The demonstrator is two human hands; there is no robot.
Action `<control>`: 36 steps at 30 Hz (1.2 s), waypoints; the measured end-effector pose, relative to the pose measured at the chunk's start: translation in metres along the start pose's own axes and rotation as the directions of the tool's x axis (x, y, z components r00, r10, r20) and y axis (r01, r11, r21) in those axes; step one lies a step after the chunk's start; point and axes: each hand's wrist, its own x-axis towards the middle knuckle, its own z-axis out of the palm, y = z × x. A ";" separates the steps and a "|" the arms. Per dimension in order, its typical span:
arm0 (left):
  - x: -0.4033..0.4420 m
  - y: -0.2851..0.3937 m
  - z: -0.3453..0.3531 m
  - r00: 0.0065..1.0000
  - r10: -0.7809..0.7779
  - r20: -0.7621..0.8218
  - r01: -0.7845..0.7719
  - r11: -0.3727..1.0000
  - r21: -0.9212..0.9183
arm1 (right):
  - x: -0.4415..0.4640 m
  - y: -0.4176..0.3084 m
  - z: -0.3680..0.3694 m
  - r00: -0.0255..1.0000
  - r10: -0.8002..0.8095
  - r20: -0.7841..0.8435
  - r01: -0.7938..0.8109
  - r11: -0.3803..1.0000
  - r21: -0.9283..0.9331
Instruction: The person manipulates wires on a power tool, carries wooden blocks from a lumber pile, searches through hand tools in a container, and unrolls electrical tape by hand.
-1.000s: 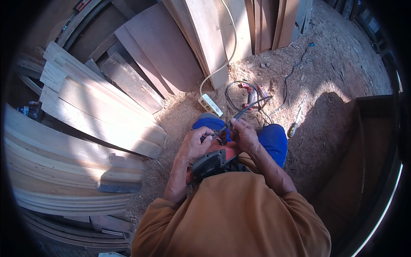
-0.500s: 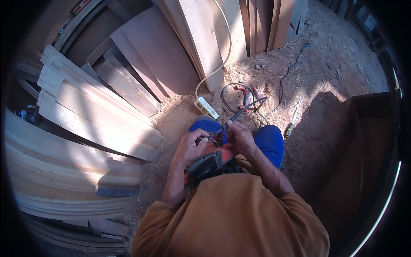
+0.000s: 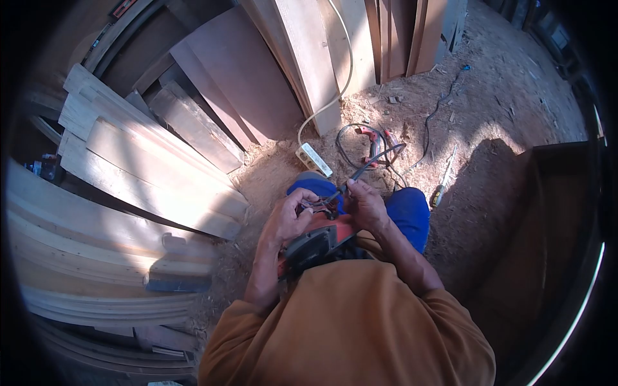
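A red and black power tool (image 3: pixel 320 243) rests on my lap, its upper end opened up with small parts showing. My right hand (image 3: pixel 365 207) grips a dark power cable (image 3: pixel 370 166) between thumb and fingers, just above the tool. Opposite it, my left hand (image 3: pixel 291 217) pinches thin wires (image 3: pixel 324 202) at the cable's end; its fingertips partly hide them. Beyond my knees the cable runs to a loop on the ground around a red casing piece (image 3: pixel 371 143).
A white power strip (image 3: pixel 313 159) with a pale cord lies ahead. To the right is a screwdriver (image 3: pixel 438 195) on the sawdust floor (image 3: pixel 508 109). Stacked boards (image 3: pixel 154 183) fill the left side; upright planks (image 3: pixel 309 64) stand ahead. A dark wooden box (image 3: pixel 547 151) is at right.
My left fingers have shifted slightly and opened a little around the wires. The right hand keeps its hold on the cable. The view has tilted slightly.
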 end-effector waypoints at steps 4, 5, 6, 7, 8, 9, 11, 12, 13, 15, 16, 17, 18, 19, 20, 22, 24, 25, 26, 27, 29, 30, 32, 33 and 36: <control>0.000 -0.005 -0.005 0.997 0.017 0.071 -0.002 0.979 -0.204 | 0.000 0.000 0.000 1.000 0.007 -0.019 -0.006 1.000 0.023; -0.001 -0.001 -0.006 0.997 0.014 0.078 0.008 0.964 -0.267 | -0.001 0.000 0.001 1.000 0.005 -0.025 -0.005 1.000 0.027; -0.002 0.002 -0.008 0.996 -0.019 0.089 0.044 0.956 -0.291 | -0.002 -0.001 0.002 0.999 0.009 -0.035 -0.008 1.000 0.022; -0.004 0.005 -0.011 0.994 -0.051 0.100 0.080 0.946 -0.314 | -0.003 -0.003 0.004 0.999 0.012 -0.044 -0.012 1.000 0.017; -0.004 0.007 -0.014 0.990 -0.082 0.113 0.116 0.935 -0.335 | -0.004 -0.003 0.006 0.998 0.016 -0.054 -0.015 1.000 0.013; -0.005 0.007 -0.015 0.990 -0.080 0.119 0.117 0.933 -0.341 | -0.004 -0.003 0.005 0.999 0.018 -0.049 -0.018 1.000 0.014; -0.006 0.007 -0.016 0.988 -0.075 0.133 0.118 0.928 -0.354 | -0.003 -0.002 0.001 0.999 0.023 -0.041 -0.023 1.000 0.015; -0.006 0.006 -0.017 0.989 -0.079 0.128 0.120 0.928 -0.354 | -0.003 0.000 0.001 0.999 0.014 -0.035 -0.013 1.000 0.016; -0.006 0.005 -0.017 0.989 -0.082 0.124 0.122 0.927 -0.354 | -0.003 0.000 0.001 1.000 0.004 -0.028 -0.004 1.000 0.017; -0.006 0.005 -0.016 0.991 -0.079 0.105 0.113 0.924 -0.366 | -0.003 0.000 0.000 1.000 -0.009 -0.016 0.010 1.000 0.020; -0.006 0.007 -0.015 0.993 -0.074 0.091 0.103 0.921 -0.377 | -0.003 -0.001 0.000 1.000 -0.013 -0.011 0.013 1.000 0.021; -0.006 0.007 -0.014 0.995 -0.069 0.077 0.093 0.917 -0.387 | -0.003 -0.001 -0.001 1.000 -0.016 -0.006 0.016 1.000 0.023; -0.006 0.007 -0.014 0.994 -0.079 0.076 0.102 0.920 -0.379 | -0.003 -0.003 -0.001 1.000 -0.015 -0.009 0.015 1.000 0.023; -0.006 0.006 -0.013 0.993 -0.090 0.075 0.111 0.922 -0.371 | -0.003 -0.004 -0.001 1.000 -0.015 -0.013 0.016 1.000 0.024; -0.006 0.005 -0.013 0.992 -0.101 0.074 0.121 0.924 -0.362 | -0.003 -0.006 -0.001 1.000 -0.015 -0.017 0.016 1.000 0.025; -0.006 0.008 -0.014 0.991 -0.106 0.082 0.129 0.927 -0.353 | -0.002 -0.008 -0.002 1.000 -0.010 -0.015 0.010 1.000 0.021; -0.004 0.009 -0.014 0.990 -0.110 0.085 0.133 0.935 -0.328 | -0.001 -0.010 -0.003 1.000 -0.019 -0.017 0.019 1.000 0.003; -0.003 0.008 -0.015 0.990 -0.113 0.084 0.133 0.942 -0.307 | -0.001 -0.010 -0.003 0.999 -0.029 -0.021 0.029 1.000 -0.012; -0.002 0.008 -0.015 0.990 -0.115 0.082 0.134 0.949 -0.286 | -0.001 -0.010 -0.003 0.999 -0.040 -0.024 0.039 0.999 -0.026; -0.002 0.012 -0.015 0.984 -0.151 0.089 0.169 0.951 -0.259 | -0.001 -0.012 -0.002 0.998 -0.053 -0.029 0.052 0.998 -0.045; -0.002 0.024 -0.016 0.969 -0.223 0.102 0.240 0.949 -0.205 | -0.001 -0.019 0.002 0.996 -0.080 -0.042 0.076 0.994 -0.082; -0.001 0.023 -0.017 0.963 -0.237 0.129 0.256 0.952 -0.168 | -0.001 -0.021 0.003 0.995 -0.086 -0.053 0.080 0.992 -0.099; 0.003 0.022 -0.022 0.948 -0.264 0.177 0.283 0.955 -0.093 | -0.001 -0.025 0.005 0.992 -0.099 -0.073 0.088 0.987 -0.135; 0.003 0.022 -0.022 0.946 -0.279 0.167 0.303 0.942 -0.145 | 0.000 -0.028 0.008 0.989 -0.117 -0.086 0.104 0.985 -0.140; 0.003 0.027 -0.024 0.947 -0.283 0.154 0.311 0.927 -0.208 | 0.000 -0.035 0.016 0.980 -0.174 -0.098 0.157 0.975 -0.158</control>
